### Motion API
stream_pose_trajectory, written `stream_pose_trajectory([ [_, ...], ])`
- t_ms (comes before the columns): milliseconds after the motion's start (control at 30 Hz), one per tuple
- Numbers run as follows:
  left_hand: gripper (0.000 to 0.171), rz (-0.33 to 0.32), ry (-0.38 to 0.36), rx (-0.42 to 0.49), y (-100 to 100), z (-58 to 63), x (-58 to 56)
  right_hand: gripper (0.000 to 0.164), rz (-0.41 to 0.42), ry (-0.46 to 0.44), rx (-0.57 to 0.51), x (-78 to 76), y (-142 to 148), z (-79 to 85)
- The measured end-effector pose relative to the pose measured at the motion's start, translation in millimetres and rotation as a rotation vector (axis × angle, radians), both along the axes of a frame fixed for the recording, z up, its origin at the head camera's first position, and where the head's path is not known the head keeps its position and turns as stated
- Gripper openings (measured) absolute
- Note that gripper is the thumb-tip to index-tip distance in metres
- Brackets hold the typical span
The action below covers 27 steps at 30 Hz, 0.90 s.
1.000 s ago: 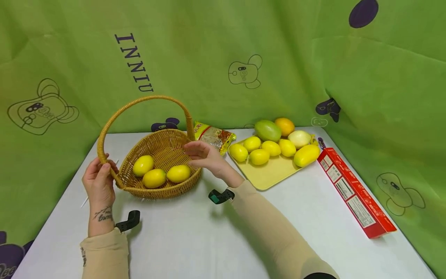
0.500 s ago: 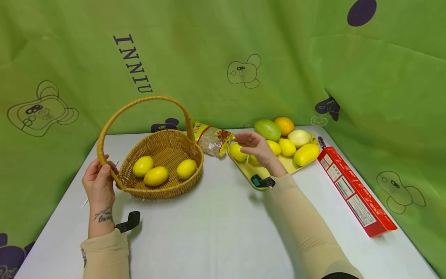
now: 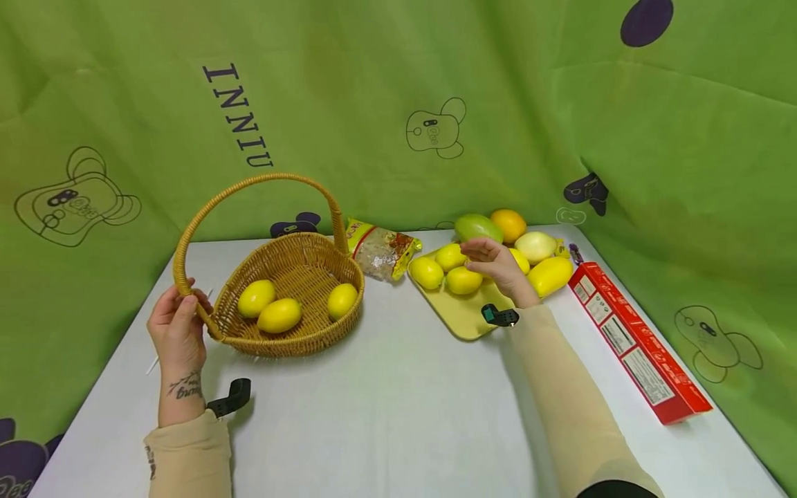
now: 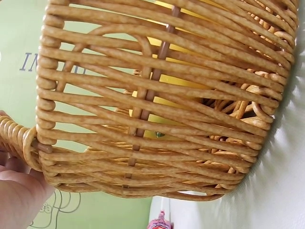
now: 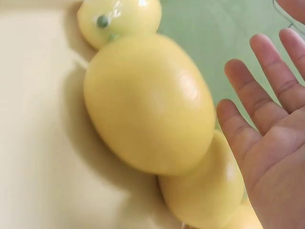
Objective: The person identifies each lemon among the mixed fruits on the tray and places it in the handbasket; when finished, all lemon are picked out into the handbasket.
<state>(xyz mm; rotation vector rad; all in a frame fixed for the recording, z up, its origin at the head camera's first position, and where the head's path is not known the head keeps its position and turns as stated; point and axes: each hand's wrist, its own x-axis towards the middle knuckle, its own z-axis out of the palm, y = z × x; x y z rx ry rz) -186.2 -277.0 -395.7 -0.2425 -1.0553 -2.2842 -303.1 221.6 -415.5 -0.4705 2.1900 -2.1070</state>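
Note:
My left hand (image 3: 179,328) grips the lower left end of the arched handle (image 3: 261,178) of a wicker basket (image 3: 292,344). Three lemons lie inside: two side by side at the left, and a single lemon (image 3: 342,302) against the right wall. In the left wrist view the basket's woven side (image 4: 190,109) fills most of the picture. My right hand (image 3: 501,270), fingers extended and holding nothing, hovers over several lemons on a yellow tray (image 3: 470,324). The right wrist view shows a large lemon (image 5: 147,105) close beside the spread fingers.
Behind the lemons are a green mango-like fruit (image 3: 478,226), an orange (image 3: 508,225) and a pale yellow fruit (image 3: 535,247). A long yellow fruit (image 3: 552,278) lies at the tray's right. A snack bag (image 3: 380,252) sits beside the basket, and a long red box (image 3: 641,346) at the right edge.
My right hand has left the basket and moved right to the tray's lemons. The rightmost lemon in the basket has rolled right to the wall. My left hand has stayed on the handle.

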Motion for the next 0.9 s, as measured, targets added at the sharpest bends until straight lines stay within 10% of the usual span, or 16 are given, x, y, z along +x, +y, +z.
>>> stream_pose_trajectory([
  [900,0.02,-0.003,-0.007,-0.018,0,-0.1,-0.3,0.057,0.05,-0.156,0.353,9.2,0,-31.7],
])
